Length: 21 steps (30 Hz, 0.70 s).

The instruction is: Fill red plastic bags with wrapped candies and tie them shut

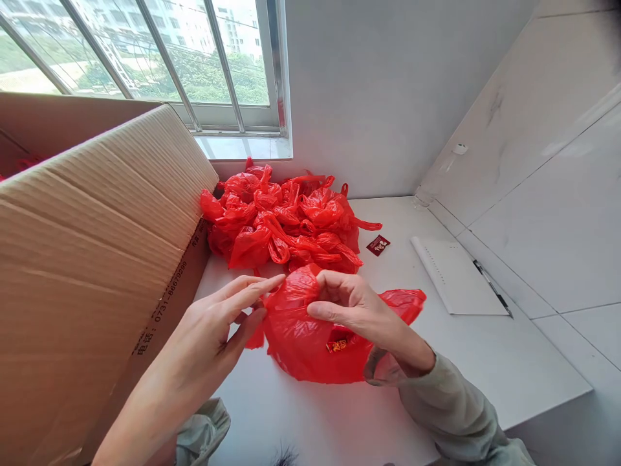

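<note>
A thin red plastic bag (303, 359) lies spread on the white table in front of me, its upper part bunched up. My left hand (226, 314) closes its thumb and fingers on the bag's left edge. On the other side, my right hand (356, 307) pinches the upper part of the bag between thumb and curled fingers. A small red packet with yellow print (338, 345) shows at the bag, below my right hand. One end of the bag (405, 304) sticks out to the right behind that hand.
A heap of knotted red plastic bags (286, 217) sits against the wall. To the left stands a tall cardboard box (107, 239). Right of the heap are a small dark red packet (378, 245), a white notepad (451, 275) and a pen (490, 285) on the table (524, 369).
</note>
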Each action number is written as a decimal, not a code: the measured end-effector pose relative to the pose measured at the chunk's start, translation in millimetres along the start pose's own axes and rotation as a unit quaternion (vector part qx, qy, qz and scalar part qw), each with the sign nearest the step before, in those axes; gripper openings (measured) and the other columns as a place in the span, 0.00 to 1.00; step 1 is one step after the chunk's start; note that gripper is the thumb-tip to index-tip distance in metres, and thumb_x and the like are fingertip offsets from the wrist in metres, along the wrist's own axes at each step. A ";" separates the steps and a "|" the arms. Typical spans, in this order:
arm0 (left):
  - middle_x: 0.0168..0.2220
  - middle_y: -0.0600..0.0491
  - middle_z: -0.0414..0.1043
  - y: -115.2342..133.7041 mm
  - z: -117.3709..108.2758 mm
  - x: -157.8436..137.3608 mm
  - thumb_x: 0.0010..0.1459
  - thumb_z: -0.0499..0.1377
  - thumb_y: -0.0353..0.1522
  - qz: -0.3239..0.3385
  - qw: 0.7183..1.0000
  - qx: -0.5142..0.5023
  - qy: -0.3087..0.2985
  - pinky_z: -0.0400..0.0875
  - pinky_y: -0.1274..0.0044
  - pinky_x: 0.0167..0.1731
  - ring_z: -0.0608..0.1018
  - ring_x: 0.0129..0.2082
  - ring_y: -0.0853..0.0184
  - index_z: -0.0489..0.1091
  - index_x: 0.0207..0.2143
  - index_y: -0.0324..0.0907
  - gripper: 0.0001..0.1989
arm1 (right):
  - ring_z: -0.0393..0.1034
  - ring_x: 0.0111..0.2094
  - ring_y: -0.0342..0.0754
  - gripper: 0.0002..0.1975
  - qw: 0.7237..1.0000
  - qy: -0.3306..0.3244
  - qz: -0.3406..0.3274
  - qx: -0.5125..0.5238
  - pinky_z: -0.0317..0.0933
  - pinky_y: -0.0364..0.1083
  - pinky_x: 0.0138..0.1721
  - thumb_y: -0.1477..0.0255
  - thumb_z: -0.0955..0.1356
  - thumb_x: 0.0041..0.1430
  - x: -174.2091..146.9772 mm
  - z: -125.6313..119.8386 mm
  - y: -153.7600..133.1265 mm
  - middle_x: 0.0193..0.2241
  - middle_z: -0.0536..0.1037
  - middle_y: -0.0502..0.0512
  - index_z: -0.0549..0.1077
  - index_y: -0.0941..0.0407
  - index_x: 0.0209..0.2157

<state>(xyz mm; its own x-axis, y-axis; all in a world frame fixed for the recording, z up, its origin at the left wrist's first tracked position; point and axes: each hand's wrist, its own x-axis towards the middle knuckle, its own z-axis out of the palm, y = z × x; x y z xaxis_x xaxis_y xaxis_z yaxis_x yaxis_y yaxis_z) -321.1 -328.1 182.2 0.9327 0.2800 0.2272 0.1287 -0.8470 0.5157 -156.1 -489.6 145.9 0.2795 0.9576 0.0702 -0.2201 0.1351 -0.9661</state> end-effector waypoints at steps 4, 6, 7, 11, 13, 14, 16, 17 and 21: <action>0.56 0.57 0.66 17.5 6.8 -1.4 0.61 0.58 0.50 0.028 0.998 -0.014 0.050 0.71 0.81 0.44 0.75 0.48 0.66 0.62 0.59 0.59 0.25 | 0.67 0.31 0.40 0.07 0.996 0.038 -0.051 -0.059 0.63 0.40 0.32 0.69 0.72 0.59 -15.8 2.7 -18.1 0.32 0.74 0.48 0.72 0.55 0.37; 0.63 0.54 0.57 28.0 15.5 -2.3 0.52 0.60 0.58 0.069 0.996 -0.027 0.055 0.66 0.75 0.57 0.65 0.62 0.59 0.52 0.65 0.58 0.42 | 0.69 0.34 0.42 0.06 0.994 0.029 -0.062 -0.087 0.65 0.42 0.36 0.71 0.72 0.59 -20.6 8.7 -22.7 0.34 0.76 0.49 0.73 0.55 0.39; 0.66 0.53 0.53 32.7 20.6 -2.7 0.48 0.60 0.60 0.088 0.994 -0.035 0.049 0.63 0.74 0.61 0.59 0.66 0.58 0.47 0.67 0.57 0.48 | 0.70 0.35 0.43 0.07 0.993 0.020 -0.066 -0.099 0.65 0.42 0.37 0.71 0.72 0.59 -22.3 12.0 -24.2 0.35 0.77 0.49 0.73 0.54 0.39; 0.65 0.54 0.58 41.8 37.1 -2.4 0.65 0.57 0.43 0.075 0.993 -0.096 0.000 0.64 0.77 0.60 0.63 0.64 0.66 0.39 0.68 0.57 0.37 | 0.71 0.33 0.44 0.08 0.988 0.006 -0.074 -0.134 0.68 0.42 0.34 0.71 0.73 0.57 -26.4 19.8 -28.4 0.34 0.77 0.48 0.75 0.52 0.39; 0.61 0.56 0.65 39.3 39.0 -1.0 0.68 0.52 0.31 0.053 0.991 -0.124 -0.024 0.68 0.79 0.55 0.71 0.57 0.69 0.43 0.67 0.57 0.31 | 0.72 0.33 0.44 0.08 0.982 0.015 -0.083 -0.168 0.69 0.42 0.33 0.70 0.72 0.58 -29.0 17.7 -31.4 0.35 0.78 0.47 0.75 0.50 0.41; 0.59 0.56 0.67 36.9 38.2 0.2 0.67 0.51 0.28 0.047 0.990 -0.127 -0.032 0.69 0.80 0.52 0.74 0.53 0.70 0.48 0.66 0.57 0.28 | 0.73 0.34 0.44 0.09 0.978 0.024 -0.087 -0.189 0.70 0.42 0.34 0.69 0.72 0.59 -31.1 14.7 -33.4 0.36 0.78 0.47 0.75 0.50 0.43; 0.53 0.57 0.73 31.5 33.9 3.2 0.67 0.50 0.28 0.038 0.991 -0.122 -0.041 0.69 0.81 0.46 0.76 0.48 0.69 0.60 0.60 0.54 0.21 | 0.74 0.37 0.45 0.11 0.962 0.061 -0.101 -0.245 0.71 0.44 0.38 0.67 0.71 0.61 -37.6 5.0 -38.3 0.38 0.78 0.48 0.74 0.48 0.47; 0.49 0.58 0.75 29.2 30.9 5.0 0.68 0.50 0.30 0.027 0.992 -0.119 -0.041 0.69 0.81 0.44 0.76 0.45 0.69 0.64 0.56 0.52 0.17 | 0.75 0.39 0.45 0.12 0.948 0.094 -0.112 -0.284 0.71 0.45 0.41 0.66 0.70 0.62 -42.4 -1.8 -40.7 0.40 0.78 0.48 0.74 0.47 0.48; 0.35 0.57 0.74 25.8 18.0 11.9 0.69 0.49 0.40 -0.028 0.988 -0.147 -0.041 0.67 0.80 0.33 0.75 0.34 0.68 0.70 0.38 0.45 0.14 | 0.71 0.51 0.53 0.13 0.815 0.257 -0.081 -0.512 0.67 0.53 0.51 0.61 0.68 0.63 -72.8 -37.9 -41.3 0.48 0.77 0.51 0.74 0.46 0.48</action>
<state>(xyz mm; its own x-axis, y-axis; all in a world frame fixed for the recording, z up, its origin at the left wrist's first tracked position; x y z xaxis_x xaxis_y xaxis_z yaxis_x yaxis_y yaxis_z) -300.6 -354.7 183.3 0.9529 0.2743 0.1297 0.0884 -0.6600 0.7460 -131.9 -574.5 171.3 0.6407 0.6790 0.3584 0.6811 -0.2873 -0.6735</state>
